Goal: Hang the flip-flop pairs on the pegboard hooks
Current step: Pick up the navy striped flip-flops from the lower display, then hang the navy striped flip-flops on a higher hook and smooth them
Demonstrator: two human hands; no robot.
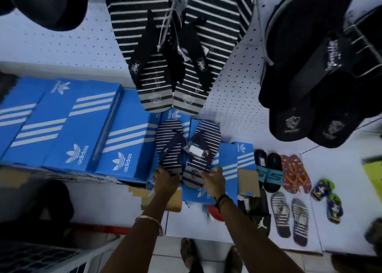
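We are partway through: above our grip a striped black-and-white pair already hangs by a string on the pegboard, and up to the right of it a plain black pair hangs too, beside bare wire hooks. Our left hand is closed on the heel of one navy striped flip-flop, and our right hand on the heel of its mate, so the pair is held toes-up just below the hung striped pair and in front of the blue shoe boxes. It is not yet on a hook. Down to the right of our grip, grey striped, red patterned and small green-and-blue pairs lie on the white shelf, apparently left to hang. The soles look like soft, flat foam with rounded ends; a white tag sits on the right one's strap.
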